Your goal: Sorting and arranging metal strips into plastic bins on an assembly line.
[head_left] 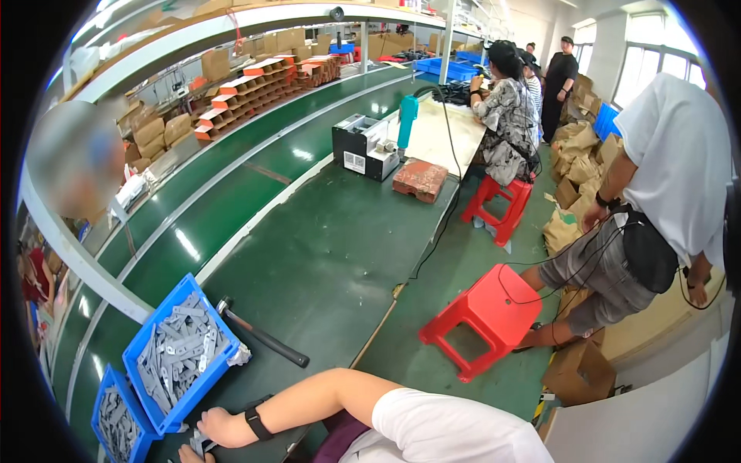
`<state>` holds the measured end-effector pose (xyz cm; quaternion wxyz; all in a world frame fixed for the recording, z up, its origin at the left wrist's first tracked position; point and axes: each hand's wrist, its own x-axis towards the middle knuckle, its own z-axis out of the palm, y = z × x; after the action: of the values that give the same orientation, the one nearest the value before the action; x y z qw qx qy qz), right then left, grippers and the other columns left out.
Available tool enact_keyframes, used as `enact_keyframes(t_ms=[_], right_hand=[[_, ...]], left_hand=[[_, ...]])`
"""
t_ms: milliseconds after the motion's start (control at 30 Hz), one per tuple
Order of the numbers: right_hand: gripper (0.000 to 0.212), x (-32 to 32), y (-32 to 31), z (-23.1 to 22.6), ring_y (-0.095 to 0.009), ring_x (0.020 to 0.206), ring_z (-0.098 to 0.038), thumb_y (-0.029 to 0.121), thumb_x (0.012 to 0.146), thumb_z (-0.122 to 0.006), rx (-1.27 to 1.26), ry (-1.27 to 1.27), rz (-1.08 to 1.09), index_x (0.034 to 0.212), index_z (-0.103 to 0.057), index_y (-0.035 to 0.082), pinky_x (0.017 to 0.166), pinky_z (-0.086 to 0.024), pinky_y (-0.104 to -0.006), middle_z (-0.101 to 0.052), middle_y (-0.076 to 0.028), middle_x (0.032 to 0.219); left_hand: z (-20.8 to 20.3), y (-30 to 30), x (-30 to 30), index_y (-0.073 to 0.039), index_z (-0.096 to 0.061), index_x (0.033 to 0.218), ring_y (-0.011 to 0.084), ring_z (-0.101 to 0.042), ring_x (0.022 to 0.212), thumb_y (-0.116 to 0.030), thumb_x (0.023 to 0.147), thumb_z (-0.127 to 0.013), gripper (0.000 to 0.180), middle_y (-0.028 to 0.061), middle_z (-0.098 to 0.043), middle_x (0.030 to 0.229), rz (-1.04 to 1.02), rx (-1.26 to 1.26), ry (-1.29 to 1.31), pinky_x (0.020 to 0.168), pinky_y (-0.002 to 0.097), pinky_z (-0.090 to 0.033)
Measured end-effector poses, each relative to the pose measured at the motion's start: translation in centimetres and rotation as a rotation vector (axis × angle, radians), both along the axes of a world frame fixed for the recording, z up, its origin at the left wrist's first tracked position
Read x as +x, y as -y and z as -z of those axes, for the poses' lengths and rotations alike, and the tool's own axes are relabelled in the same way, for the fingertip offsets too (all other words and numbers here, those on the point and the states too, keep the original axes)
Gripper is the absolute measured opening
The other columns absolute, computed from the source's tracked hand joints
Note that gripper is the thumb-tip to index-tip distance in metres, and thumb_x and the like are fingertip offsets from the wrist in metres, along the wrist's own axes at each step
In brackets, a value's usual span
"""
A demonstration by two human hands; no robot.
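Note:
My right hand (218, 428), with a black band on its wrist, lies on the green bench at the bottom edge, just below a blue bin (225, 361) full of flat grey metal pieces (179, 349). Its fingers seem closed on a small grey metal piece (198, 445). Only a sliver of my left hand (188, 455) shows at the bottom edge, close to that same piece; its fingers are hidden. A second blue bin (104, 393) of grey pieces sits to the left. A black-handled hammer (262, 336) lies beside the first bin.
A green conveyor belt (231, 208) runs along the bench's left. Further up the bench stand a black machine (361, 147), a teal tool (407, 117) and a reddish block (421, 180). In the aisle on the right are red stools (490, 309), a bending person (664, 177) and cardboard boxes (579, 374).

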<state>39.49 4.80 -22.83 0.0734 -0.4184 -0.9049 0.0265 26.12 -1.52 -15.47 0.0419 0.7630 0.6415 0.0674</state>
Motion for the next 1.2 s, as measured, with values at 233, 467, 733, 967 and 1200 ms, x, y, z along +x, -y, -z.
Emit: enact_keyframes(t_ms=[233, 467, 733, 967, 1200], right_hand=[[0.030, -1.4, 0.3, 2.0, -0.021, 0.077, -0.058, 0.018, 0.078, -0.056, 0.161, -0.179, -0.053, 0.101, -0.056, -0.001, 0.059, -0.042, -0.0317, -0.059, -0.006, 0.084], [0.035, -1.5, -0.2, 2.3, -0.021, 0.078, -0.059, 0.018, 0.079, -0.055, 0.220, -0.116, -0.088, 0.106, -0.054, -0.004, 0.057, -0.042, -0.0320, -0.061, -0.008, 0.086], [0.054, -0.4, -1.4, 2.7, -0.023, 0.075, -0.062, 0.020, 0.079, -0.055, 0.262, -0.139, -0.250, 0.119, -0.044, -0.014, 0.055, -0.042, -0.0333, -0.062, -0.012, 0.087], [0.053, 0.5, -2.2, 1.8, -0.028, 0.069, -0.063, 0.017, 0.077, -0.055, -0.031, -0.311, -0.216, 0.117, -0.044, -0.015, 0.058, -0.043, -0.0373, -0.064, -0.014, 0.077], [0.046, 1.2, -0.6, 0.2, -0.030, 0.073, -0.065, 0.016, 0.076, -0.055, -0.080, -0.349, -0.204, 0.110, -0.047, -0.012, 0.063, -0.046, -0.0384, -0.065, -0.017, 0.079]], left_hand=[[-1.3, 1.7, 1.1, 0.006, -0.050, 0.109, 0.0464, -0.053, 0.093, -0.011, 0.085, -0.054, 0.030, 0.0313, -0.056, 0.100, -0.006, 0.087, 0.045, 0.081, 0.0475, -0.042], [-0.5, 1.1, 0.0, 0.006, -0.051, 0.107, 0.0466, -0.053, 0.091, -0.010, 0.087, -0.050, 0.027, 0.0311, -0.056, 0.097, -0.031, 0.061, 0.116, 0.080, 0.0471, -0.042], [0.9, 1.4, -3.1, 0.012, -0.044, 0.122, 0.0417, -0.055, 0.101, -0.005, 0.086, -0.047, 0.040, 0.0296, -0.057, 0.109, -0.052, 0.157, -0.225, 0.091, 0.0432, -0.043], [-3.4, 4.6, 2.0, 0.010, -0.051, 0.110, 0.0481, -0.046, 0.110, -0.011, 0.087, -0.052, 0.031, 0.0333, -0.054, 0.110, -0.276, 0.030, 0.042, 0.103, 0.0472, -0.031], [-2.7, 4.9, 1.0, 0.007, -0.053, 0.107, 0.0383, -0.057, 0.092, -0.030, 0.088, -0.061, 0.042, 0.0255, -0.062, 0.096, -0.413, -0.177, 0.266, 0.092, 0.0425, -0.039]])
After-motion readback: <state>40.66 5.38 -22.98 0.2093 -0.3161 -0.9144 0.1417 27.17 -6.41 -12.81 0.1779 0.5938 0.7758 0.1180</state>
